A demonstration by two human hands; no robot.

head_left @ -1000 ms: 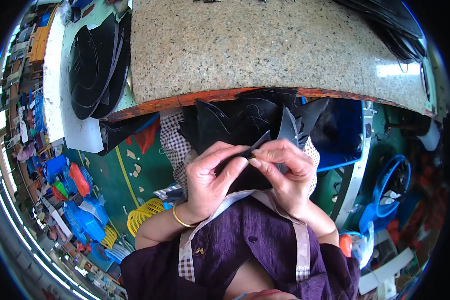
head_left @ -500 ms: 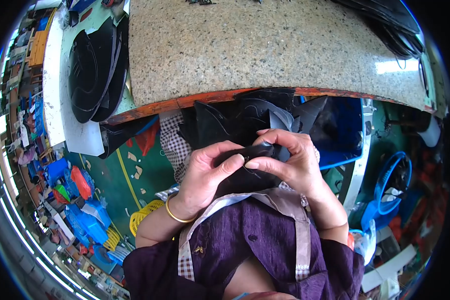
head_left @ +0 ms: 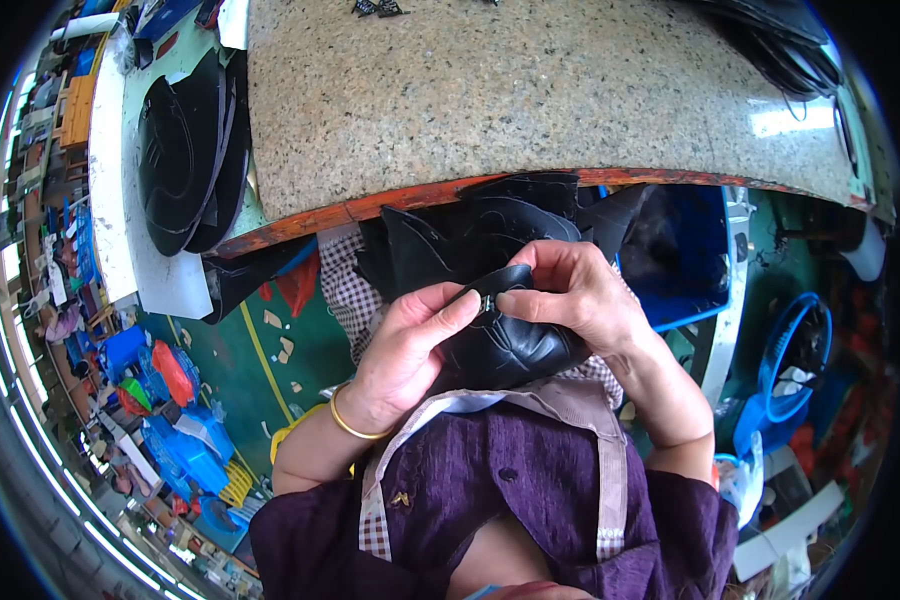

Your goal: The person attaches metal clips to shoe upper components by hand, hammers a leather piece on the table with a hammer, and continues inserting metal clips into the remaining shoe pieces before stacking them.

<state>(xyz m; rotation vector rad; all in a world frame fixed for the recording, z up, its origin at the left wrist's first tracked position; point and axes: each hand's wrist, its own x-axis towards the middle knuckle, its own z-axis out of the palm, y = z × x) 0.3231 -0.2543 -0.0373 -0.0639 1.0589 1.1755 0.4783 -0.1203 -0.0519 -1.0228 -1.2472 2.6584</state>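
Observation:
A black leather piece point(head_left: 515, 350), soft and shiny, is bent between my hands above my lap. My left hand point(head_left: 405, 345) pinches its left side, thumb on top. From the right, my right hand point(head_left: 580, 300) grips the upper edge between thumb and fingers. Between the two thumb tips shows a small shiny metal fitting point(head_left: 487, 302); its exact kind cannot be made out. The fingers behind the leather are partly hidden. More black leather pieces point(head_left: 435, 240) with pale curved lines lie over my lap, just under the table edge.
In front is a speckled stone tabletop point(head_left: 530, 95) with a worn red edge. Stacked black cut pieces point(head_left: 185, 160) lie at its left, and more black pieces point(head_left: 785, 50) at the far right. Small dark ornaments point(head_left: 378, 8) sit at the back. A blue bin point(head_left: 685, 255) stands below right.
The leather piece has tipped so that its broad face and the metal fitting now show between the thumbs. Both hands keep their pinch on it.

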